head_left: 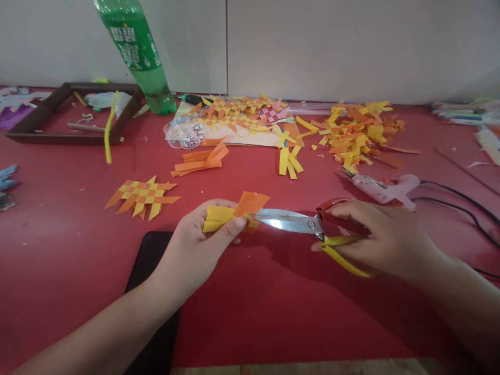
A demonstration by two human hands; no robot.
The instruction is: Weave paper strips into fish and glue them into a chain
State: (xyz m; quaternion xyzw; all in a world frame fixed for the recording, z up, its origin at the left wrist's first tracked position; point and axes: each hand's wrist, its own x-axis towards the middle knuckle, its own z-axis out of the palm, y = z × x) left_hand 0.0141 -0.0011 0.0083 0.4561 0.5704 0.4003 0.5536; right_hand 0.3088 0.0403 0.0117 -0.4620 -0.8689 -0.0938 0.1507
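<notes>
My left hand [209,229] pinches a bundle of folded yellow and orange paper strips [221,214] between thumb and fingers. My right hand [380,234] grips the scissors [289,221] by their red and yellow handles. The silver blades point left, and their tips touch the paper beside my left thumb. Whether the tips are cutting into the strips I cannot tell. To the left lies a woven orange and yellow paper fish [144,195] with small stick-on eyes. Loose orange strips [201,159] and yellow strips [289,161] rest farther back.
A green bottle [136,57] stands at the back left by a brown frame [58,138]. Woven fish [238,112] and a paper scrap heap [359,130] lie along the wall. A pink glue gun [385,188] trails black cables at right. A black phone [150,255] lies under my left forearm.
</notes>
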